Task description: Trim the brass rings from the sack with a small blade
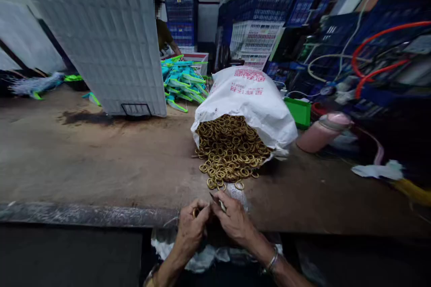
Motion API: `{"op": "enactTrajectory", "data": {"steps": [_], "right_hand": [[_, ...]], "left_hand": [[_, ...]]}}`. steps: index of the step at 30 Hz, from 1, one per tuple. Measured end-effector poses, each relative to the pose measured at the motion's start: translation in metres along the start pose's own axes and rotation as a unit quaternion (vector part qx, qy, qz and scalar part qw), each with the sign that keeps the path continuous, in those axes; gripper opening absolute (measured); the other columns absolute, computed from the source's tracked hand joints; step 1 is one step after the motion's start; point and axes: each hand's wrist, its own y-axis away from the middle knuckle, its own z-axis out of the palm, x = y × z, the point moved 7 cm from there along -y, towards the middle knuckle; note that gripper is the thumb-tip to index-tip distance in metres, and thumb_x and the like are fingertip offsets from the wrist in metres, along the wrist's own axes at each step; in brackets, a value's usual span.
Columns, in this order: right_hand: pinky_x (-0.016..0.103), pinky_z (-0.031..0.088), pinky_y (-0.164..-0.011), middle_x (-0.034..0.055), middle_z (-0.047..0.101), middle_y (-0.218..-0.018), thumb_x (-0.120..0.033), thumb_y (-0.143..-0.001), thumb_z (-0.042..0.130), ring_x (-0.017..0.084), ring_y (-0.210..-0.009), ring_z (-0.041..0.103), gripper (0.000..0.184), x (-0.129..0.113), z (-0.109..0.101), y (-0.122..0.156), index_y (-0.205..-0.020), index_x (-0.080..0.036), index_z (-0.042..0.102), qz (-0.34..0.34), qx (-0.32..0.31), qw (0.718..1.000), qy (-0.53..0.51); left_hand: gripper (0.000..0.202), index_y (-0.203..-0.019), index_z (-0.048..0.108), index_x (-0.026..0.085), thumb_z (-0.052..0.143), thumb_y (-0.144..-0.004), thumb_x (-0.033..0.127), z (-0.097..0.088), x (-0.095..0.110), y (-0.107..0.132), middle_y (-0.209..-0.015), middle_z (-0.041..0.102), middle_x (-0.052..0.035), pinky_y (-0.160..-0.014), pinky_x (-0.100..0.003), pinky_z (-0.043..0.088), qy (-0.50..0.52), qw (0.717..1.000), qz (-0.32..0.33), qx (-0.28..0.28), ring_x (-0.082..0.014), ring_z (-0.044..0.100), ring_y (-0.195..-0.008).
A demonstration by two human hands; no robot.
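My left hand (192, 228) is closed at the table's near edge and pinches a small brass ring (196, 211) between thumb and fingers. My right hand (233, 219) is closed beside it, touching it, and grips a thin grey metal piece (218, 202) whose tip points toward the ring. Just beyond my hands lies a white sack (252, 98) with red print, on its side, with a heap of brass rings (229, 150) spilling from its mouth onto the brown table (101, 161). A clear plastic bag (202, 258) hangs under my hands below the table edge.
A grey mesh panel (107, 36) stands at the back left. Behind it lies a pile of teal and green items (182, 83), and a person (163, 31) works there. Blue and white crates (256, 22) are stacked behind. A pink bottle (323, 132), a green box (299, 112) and red hoses (377, 54) sit at right.
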Motion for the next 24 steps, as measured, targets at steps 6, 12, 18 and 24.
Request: {"op": "enactTrajectory", "data": {"steps": [6, 12, 18, 24], "right_hand": [[0.021, 0.030, -0.050, -0.0046, 0.043, -0.054, -0.036, -0.081, 0.035, 0.010, -0.052, 0.040, 0.027, 0.001, 0.007, -0.005, -0.062, -0.019, 0.042, 0.071, -0.045, 0.992, -0.091], [0.020, 0.031, -0.051, -0.0058, 0.040, -0.053, -0.035, -0.074, 0.043, 0.009, -0.053, 0.039, 0.021, 0.009, 0.006, -0.008, -0.061, -0.019, 0.043, 0.118, -0.011, 0.984, -0.133], [0.020, 0.030, -0.053, -0.0062, 0.038, -0.055, -0.033, -0.074, 0.043, 0.010, -0.056, 0.037, 0.019, 0.003, 0.001, -0.012, -0.062, -0.019, 0.044, 0.094, -0.006, 0.989, -0.109], [0.019, 0.031, -0.054, -0.0057, 0.040, -0.058, -0.035, -0.076, 0.044, 0.009, -0.058, 0.039, 0.020, 0.002, -0.001, -0.014, -0.064, -0.018, 0.045, 0.069, 0.004, 0.990, -0.122]], "left_hand": [[0.020, -0.060, 0.056, 0.013, 0.057, -0.072, 0.029, -0.006, 0.010, 0.000, -0.057, 0.050, 0.0022, -0.056, -0.020, 0.037, -0.055, 0.991, 0.118, 0.033, -0.0097, 0.045, -0.055], [0.020, -0.061, 0.055, 0.014, 0.056, -0.073, 0.030, -0.005, 0.004, -0.003, -0.054, 0.046, 0.0033, -0.052, -0.020, 0.035, -0.047, 0.993, 0.106, 0.013, -0.0087, 0.041, -0.052], [0.024, -0.064, 0.051, 0.015, 0.055, -0.073, 0.037, -0.004, -0.003, -0.005, -0.049, 0.040, 0.0060, -0.040, -0.017, 0.030, -0.028, 0.999, 0.043, -0.005, -0.0057, 0.035, -0.041], [0.028, -0.067, 0.047, 0.017, 0.053, -0.074, 0.043, 0.005, -0.007, -0.003, -0.048, 0.043, 0.0062, -0.036, -0.016, 0.029, 0.072, 0.994, -0.003, -0.080, -0.0044, 0.033, -0.036]]}}
